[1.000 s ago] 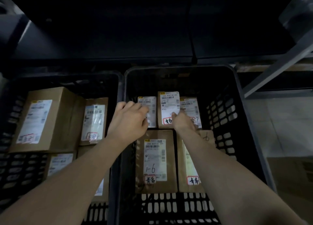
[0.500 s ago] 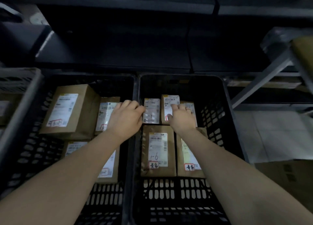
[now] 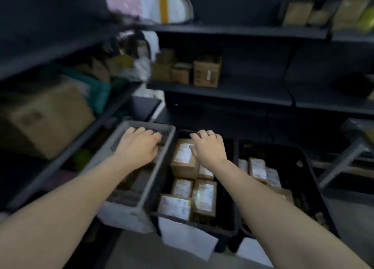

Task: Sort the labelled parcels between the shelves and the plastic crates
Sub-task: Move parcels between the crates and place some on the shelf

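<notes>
The right hand [image 3: 208, 147] lies over the middle black crate [image 3: 232, 218]. Its fingers are curled past the far edge of the tall parcel [image 3: 182, 163] and its thumb is on the label, so it appears to grip that box. A ring [image 3: 211, 134] shows on one finger. The left hand [image 3: 139, 145] lies with bent fingers on the far rim of the grey crate [image 3: 162, 167]; the blur hides whether it actually holds the rim.

Three crates stand side by side on the floor. The middle one holds five brown labelled parcels that can be seen: the tall parcel at the back, a small parcel [image 3: 206, 172] just beside it under the right wrist, and three more nearer the camera. The right black crate [image 3: 315, 187] shows three white labels in a row [image 3: 257, 168], with more brown parcels partly hidden by the right forearm. The grey crate's contents are dark and smeared and cannot be counted.

A white sheet [image 3: 188, 238] hangs on the front of the middle crate. Behind the crates, the dark shelves [image 3: 232, 92] carry three small cartons [image 3: 206, 70] in a group. A large carton [image 3: 44, 119] sits on the left-hand rack.
</notes>
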